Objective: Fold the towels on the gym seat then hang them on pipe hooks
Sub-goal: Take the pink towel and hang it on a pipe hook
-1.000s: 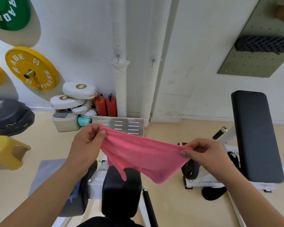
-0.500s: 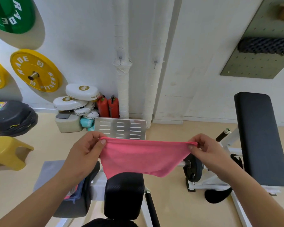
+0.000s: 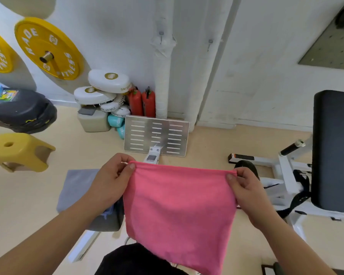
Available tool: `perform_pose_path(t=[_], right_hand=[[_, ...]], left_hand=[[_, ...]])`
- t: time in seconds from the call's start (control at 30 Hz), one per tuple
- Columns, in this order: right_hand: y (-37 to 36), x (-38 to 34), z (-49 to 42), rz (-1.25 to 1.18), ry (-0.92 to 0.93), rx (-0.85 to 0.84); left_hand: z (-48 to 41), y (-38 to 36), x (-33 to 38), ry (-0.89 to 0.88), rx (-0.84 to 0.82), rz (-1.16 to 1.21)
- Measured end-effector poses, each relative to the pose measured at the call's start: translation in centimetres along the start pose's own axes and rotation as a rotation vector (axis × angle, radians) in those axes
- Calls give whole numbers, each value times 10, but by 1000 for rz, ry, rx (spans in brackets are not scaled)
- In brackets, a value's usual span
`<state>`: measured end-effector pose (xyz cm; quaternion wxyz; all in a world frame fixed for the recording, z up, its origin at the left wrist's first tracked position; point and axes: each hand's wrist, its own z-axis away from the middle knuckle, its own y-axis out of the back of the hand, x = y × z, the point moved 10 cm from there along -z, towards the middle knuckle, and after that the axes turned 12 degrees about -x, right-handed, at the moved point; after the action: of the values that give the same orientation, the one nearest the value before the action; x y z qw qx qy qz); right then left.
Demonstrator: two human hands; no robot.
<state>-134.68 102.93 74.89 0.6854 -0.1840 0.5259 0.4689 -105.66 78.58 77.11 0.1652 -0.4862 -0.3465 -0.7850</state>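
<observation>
Pink towel (image 3: 179, 211) hung spread at centre frame, held in the air by its top edge, with the lower edge sagging toward the bottom. Left hand (image 3: 111, 181) pinched the upper-left corner between thumb and fingers; right hand (image 3: 246, 191) pinched the upper-right corner likewise. We judged it light, soft and limp, so best taken at the corners. Grey towel (image 3: 77, 187) lay at mid-left. Pipe hooks (image 3: 161, 33) sat on the white pipes (image 3: 162, 86) at top centre, well apart.
</observation>
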Motion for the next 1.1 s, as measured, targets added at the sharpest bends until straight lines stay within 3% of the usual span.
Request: perform_pose_path(t=[0.27,0.5,0.87,0.97,1.1], right_hand=[[-19,18,-48,134,-78,148],[-22,56,-47,183,-186,109],[-74,153,-10,950,-147,-366],[-86,180,-9,1128,-232,-463],[-89,198,-9,927,-401,-462]], left_hand=[[-81,-7,-54,128,-8,-163],[-88,-15,-76,200,-97,-146],[-5,-84,-145,212,-460,-574],[1,-96,-166,268,-520,-622],[-7,-91,-170,289,-430,-670]])
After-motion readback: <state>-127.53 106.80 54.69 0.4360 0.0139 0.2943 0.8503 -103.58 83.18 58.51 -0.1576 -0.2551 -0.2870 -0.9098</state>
